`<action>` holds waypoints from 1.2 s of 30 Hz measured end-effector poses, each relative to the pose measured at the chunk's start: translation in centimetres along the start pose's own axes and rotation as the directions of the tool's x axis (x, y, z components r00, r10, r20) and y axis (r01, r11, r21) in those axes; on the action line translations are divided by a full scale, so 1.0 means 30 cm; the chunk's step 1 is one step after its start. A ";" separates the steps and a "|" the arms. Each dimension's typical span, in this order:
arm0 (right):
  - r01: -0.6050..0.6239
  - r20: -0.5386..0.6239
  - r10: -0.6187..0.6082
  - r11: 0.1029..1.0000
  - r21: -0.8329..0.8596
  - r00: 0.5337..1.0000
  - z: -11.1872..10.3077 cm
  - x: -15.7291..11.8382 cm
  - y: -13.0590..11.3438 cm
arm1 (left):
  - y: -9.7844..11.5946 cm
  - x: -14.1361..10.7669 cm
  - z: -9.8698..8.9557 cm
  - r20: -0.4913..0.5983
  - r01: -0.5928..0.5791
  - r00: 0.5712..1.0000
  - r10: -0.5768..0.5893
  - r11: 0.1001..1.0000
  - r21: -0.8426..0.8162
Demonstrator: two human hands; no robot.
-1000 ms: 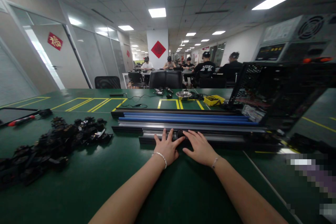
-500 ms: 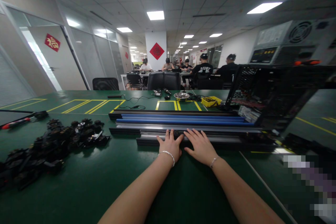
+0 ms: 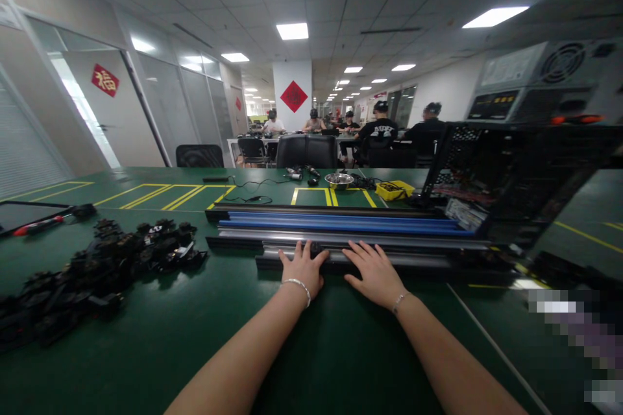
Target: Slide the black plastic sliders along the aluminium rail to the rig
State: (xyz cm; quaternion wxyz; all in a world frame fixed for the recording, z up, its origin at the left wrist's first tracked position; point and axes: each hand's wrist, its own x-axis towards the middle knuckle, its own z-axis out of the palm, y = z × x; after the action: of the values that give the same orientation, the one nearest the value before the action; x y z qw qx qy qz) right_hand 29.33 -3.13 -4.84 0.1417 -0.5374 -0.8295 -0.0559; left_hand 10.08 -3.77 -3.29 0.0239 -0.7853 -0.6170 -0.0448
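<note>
My left hand (image 3: pixel 302 270) rests on the nearest long dark rail (image 3: pixel 277 262), which has a shiny grey top. Its thumb and fingers sit around a small black part (image 3: pixel 317 248) on that rail; the underside of the part is hidden. Farther right, my right hand (image 3: pixel 374 270) lies on the same rail, palm down and fingers spread, holding nothing. Behind the hands, a second grey-topped rail (image 3: pixel 243 234) and a blue-topped rail (image 3: pixel 331 222) run parallel to it.
At left lies a heap of black parts (image 3: pixel 117 256), with a red-and-black tool (image 3: pixel 43 225) beyond. An open computer case (image 3: pixel 516 175) stands at right. A metal bowl (image 3: pixel 339 180), yellow basket (image 3: pixel 393 190) and cables are at the back. Several people sit farther off.
My left hand has moved left along the rail, and the small black part has moved with it. My right hand has stayed nearly in place. The view has shifted slightly.
</note>
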 end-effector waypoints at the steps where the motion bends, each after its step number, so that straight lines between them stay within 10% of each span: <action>1: -0.001 -0.001 0.001 1.000 -0.002 1.000 0.000 0.000 0.000 | -0.011 -0.001 0.000 0.000 0.004 1.000 -0.004 1.000 0.005; 36: -0.015 0.050 0.016 1.000 -0.018 0.999 -0.010 0.001 0.001 | -0.252 -0.032 -0.013 0.049 0.066 0.996 -0.073 0.989 0.132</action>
State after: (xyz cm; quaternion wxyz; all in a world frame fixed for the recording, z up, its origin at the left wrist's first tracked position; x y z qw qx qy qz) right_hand 29.40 -3.16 -4.55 0.1164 -0.5462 -0.8281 -0.0488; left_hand 2.50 -2.93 -3.13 0.0569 -0.7611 -0.6460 0.0160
